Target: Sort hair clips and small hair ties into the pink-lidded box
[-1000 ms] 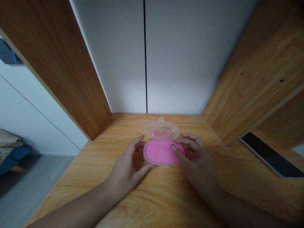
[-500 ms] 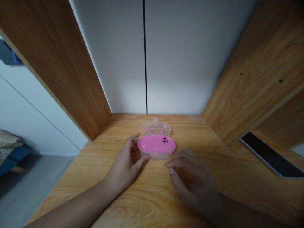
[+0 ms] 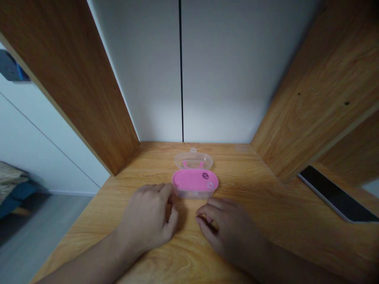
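A small clear plastic box (image 3: pixel 194 194) with a pink tray top (image 3: pixel 189 180) stands on the wooden surface, its clear lid (image 3: pixel 194 159) folded open behind it. On the pink part lie black elastic bands (image 3: pixel 205 176) at the upper right, pale bands (image 3: pixel 210 185) at the lower right and a faint pale band (image 3: pixel 179 184) on the left. My left hand (image 3: pixel 149 217) rests curled in front of the box's left end, nothing visible in it. In front of the box, my right hand (image 3: pixel 227 225) pinches thumb and index finger where a small pale band lay; the fingertips hide that band.
A dark-screened phone (image 3: pixel 337 193) lies on the right part of the wooden surface (image 3: pixel 166 260). A white panel (image 3: pixel 219 79) closes off the back, with wooden boards (image 3: pixel 68 79) on either side.
My left hand has let go of the box, drawn back toward me and curled its fingers. My right hand has moved left, down onto the loose pale band, which is now out of sight.
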The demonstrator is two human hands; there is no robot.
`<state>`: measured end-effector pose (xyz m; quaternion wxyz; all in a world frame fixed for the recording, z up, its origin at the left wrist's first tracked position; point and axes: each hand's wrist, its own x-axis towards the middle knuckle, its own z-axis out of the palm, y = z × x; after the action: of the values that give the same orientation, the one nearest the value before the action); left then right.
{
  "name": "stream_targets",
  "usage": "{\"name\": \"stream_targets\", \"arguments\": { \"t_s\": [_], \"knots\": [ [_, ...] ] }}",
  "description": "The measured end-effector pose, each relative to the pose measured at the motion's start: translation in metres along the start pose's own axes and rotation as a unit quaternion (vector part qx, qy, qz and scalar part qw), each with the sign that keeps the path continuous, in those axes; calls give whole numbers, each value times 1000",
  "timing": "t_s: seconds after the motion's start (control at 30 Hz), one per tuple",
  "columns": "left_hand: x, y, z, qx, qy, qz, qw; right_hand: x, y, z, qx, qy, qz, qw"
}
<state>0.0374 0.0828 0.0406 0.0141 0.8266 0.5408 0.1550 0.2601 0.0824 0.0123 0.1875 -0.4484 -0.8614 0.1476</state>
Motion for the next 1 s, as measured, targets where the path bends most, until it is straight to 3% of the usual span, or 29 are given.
{"name": "stream_targets", "arguments": {
  "t_s": [0.07,0.13,0.27,0.43,0.7,0.87,1.0],
  "knots": [
    [0,5,-2,39,-56,-17,998,-1,0,0,8,4,-5,1000],
    [0,9,-1,67,-77,-21,995,-1,0,1,19,11,-11,1000],
    [0,12,3,105,-79,-26,991,-2,-1,1,39,30,-28,998],
    [1,7,7,77,-72,-28,994,-2,-2,1,63,46,-54,996],
    [-7,12,17,-73,-29,60,995,-1,-4,-1,102,130,-111,980],
    [-10,14,27,-203,46,156,966,0,2,-2,155,169,-172,958],
    [-10,10,30,-265,93,202,938,2,4,-5,176,183,-169,952]
  ]
}}
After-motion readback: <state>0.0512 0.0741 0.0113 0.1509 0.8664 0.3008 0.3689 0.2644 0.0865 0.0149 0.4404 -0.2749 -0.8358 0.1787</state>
